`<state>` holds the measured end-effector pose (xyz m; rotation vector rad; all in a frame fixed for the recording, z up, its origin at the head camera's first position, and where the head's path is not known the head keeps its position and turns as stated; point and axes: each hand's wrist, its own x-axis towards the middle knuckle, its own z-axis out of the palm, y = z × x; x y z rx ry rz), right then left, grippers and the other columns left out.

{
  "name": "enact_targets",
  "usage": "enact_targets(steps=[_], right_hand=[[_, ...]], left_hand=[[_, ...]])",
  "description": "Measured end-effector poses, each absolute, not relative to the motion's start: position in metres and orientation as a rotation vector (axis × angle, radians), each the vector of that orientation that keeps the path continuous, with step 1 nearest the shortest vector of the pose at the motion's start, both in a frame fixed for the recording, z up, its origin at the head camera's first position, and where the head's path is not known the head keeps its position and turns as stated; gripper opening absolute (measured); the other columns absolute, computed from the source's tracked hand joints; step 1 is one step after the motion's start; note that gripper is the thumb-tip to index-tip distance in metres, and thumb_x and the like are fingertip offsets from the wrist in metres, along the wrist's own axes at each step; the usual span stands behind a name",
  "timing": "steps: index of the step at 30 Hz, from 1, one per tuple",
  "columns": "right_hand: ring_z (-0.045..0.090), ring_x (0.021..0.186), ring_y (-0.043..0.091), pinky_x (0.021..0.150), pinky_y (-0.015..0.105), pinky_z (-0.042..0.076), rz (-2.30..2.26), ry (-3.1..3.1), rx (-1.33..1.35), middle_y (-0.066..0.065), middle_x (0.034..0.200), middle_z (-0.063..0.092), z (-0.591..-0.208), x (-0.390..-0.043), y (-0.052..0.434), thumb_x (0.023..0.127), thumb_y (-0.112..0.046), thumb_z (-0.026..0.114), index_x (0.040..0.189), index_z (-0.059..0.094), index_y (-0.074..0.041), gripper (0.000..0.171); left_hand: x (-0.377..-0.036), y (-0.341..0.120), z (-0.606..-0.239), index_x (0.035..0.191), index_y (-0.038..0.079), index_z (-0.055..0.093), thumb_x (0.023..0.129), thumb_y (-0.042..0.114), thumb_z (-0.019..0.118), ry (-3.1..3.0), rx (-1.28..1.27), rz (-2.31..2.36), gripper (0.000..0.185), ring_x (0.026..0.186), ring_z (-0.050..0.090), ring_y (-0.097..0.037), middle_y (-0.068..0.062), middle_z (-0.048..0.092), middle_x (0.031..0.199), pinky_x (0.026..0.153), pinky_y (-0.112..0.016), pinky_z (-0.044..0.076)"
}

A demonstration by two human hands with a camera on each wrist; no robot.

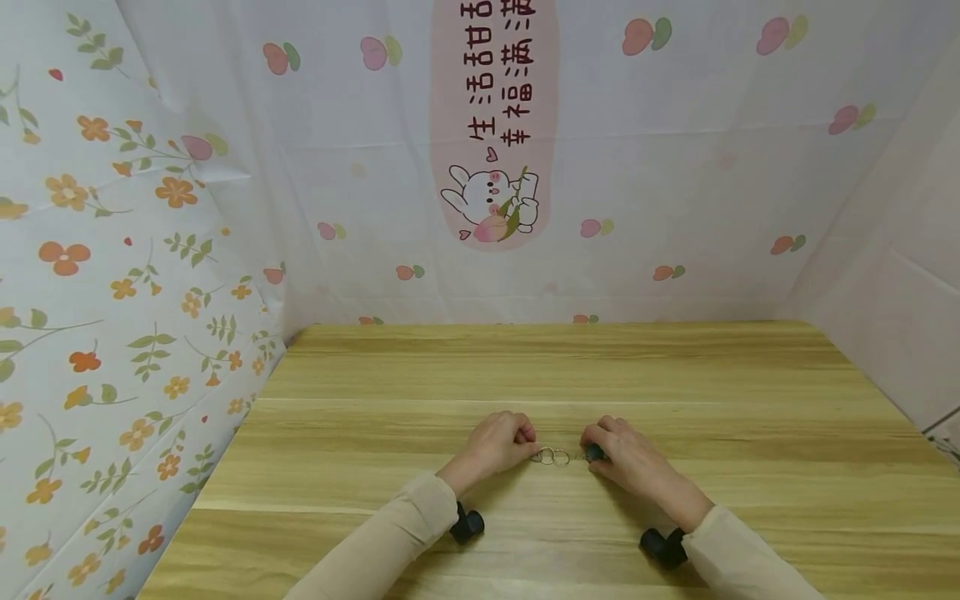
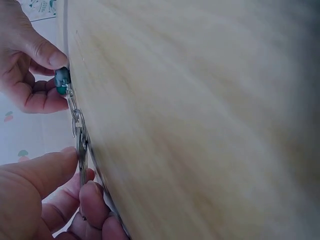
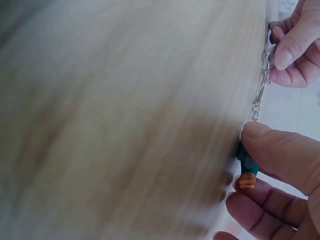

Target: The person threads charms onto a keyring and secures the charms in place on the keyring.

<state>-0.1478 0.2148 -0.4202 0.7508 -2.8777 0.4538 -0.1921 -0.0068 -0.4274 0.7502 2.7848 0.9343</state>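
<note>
Left hand (image 1: 497, 443) pinches key rings (image 1: 553, 457); right hand (image 1: 630, 460) pinches green charm (image 1: 594, 452).

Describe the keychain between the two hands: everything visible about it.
The keychain lies on the wooden table, stretched between the hands. It has silvery metal split rings, a short chain, and a small dark green charm with an orange end. The left hand pinches the ring end; the right hand pinches the charm.
</note>
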Motion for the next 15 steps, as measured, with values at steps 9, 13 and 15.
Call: enact_targets(steps=[9, 13, 15], right_hand=[[0.048, 0.079, 0.012, 0.068, 0.028, 0.046, 0.5, -2.879, 0.762, 0.002, 0.09, 0.057, -0.42, -0.148, 0.22, 0.074, -0.009, 0.078, 0.1, 0.063, -0.005, 0.03], [0.053, 0.084, 0.016, 0.071, 0.032, 0.049, 0.543, -2.899, 0.718, 0.006, 0.095, 0.059, -0.419, -0.144, 0.226, 0.077, -0.01, 0.076, 0.106, 0.063, -0.001, 0.033], [0.056, 0.088, 0.021, 0.073, 0.036, 0.05, 0.572, -2.914, 0.678, 0.009, 0.098, 0.06, -0.418, -0.141, 0.23, 0.079, -0.01, 0.074, 0.109, 0.061, 0.001, 0.034]], left_hand=[[-0.191, -0.012, -0.428, 0.083, 0.011, 0.066, 0.082, 0.022, 0.073, 2.814, 0.744, 0.894, 0.013, 0.072, 0.051, -0.006, 0.003, 0.06, 0.078, 0.066, -0.019, 0.04], [-0.19, -0.017, -0.428, 0.083, 0.011, 0.065, 0.083, 0.021, 0.073, 2.828, 0.728, 0.873, 0.012, 0.072, 0.05, -0.007, 0.002, 0.058, 0.079, 0.065, -0.02, 0.04], [-0.189, -0.021, -0.428, 0.083, 0.01, 0.065, 0.082, 0.019, 0.073, 2.829, 0.72, 0.883, 0.012, 0.073, 0.05, -0.008, 0.002, 0.057, 0.079, 0.065, -0.021, 0.04]])
